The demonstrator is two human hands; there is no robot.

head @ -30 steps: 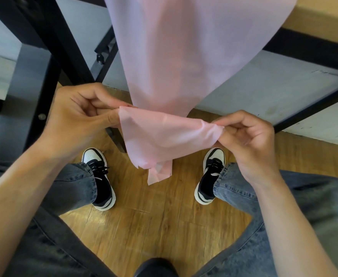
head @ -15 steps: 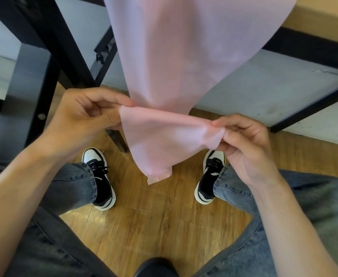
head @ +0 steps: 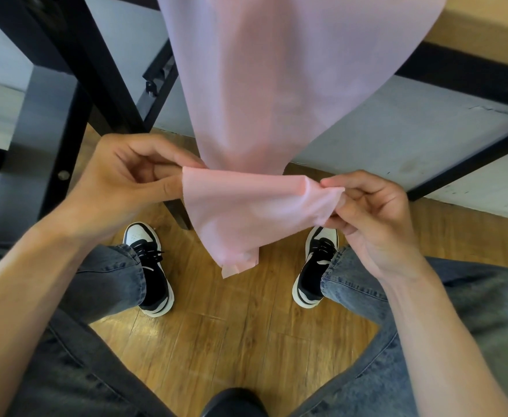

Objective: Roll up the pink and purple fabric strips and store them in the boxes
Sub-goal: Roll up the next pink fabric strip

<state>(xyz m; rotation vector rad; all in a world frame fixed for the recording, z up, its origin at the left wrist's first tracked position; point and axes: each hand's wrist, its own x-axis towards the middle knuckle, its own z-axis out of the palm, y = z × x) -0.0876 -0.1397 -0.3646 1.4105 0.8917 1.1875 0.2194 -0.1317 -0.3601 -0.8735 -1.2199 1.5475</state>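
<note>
Pink fabric strip (head: 246, 212): hangs from the desk (head: 484, 22) edge down between the knees, lower end folded up and stretched level above the wooden floor (head: 216, 341). Left hand (head: 126, 182): pinches the left edge. Right hand (head: 373, 218): pinches the bunched right corner. Advice: keep both edges level and taut, turn the fold evenly so the roll stays straight, not coned. Boxes: not in view.
</note>
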